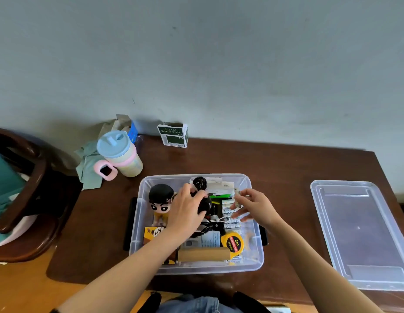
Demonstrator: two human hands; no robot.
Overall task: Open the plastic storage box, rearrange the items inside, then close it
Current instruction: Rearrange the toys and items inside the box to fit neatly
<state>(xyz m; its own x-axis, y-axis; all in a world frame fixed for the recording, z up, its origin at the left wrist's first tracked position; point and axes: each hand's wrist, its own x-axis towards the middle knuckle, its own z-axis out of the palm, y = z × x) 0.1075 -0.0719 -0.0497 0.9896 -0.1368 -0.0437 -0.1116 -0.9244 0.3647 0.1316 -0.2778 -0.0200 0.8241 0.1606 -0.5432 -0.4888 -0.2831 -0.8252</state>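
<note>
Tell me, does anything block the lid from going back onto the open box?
Yes. Both hands, left hand and right hand, reach into the storage box, above its contents. The lid lies flat on the table to the right, nothing on it.

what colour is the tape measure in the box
Yellow, with a red and black label; the tape measure shows in the head view.
</note>
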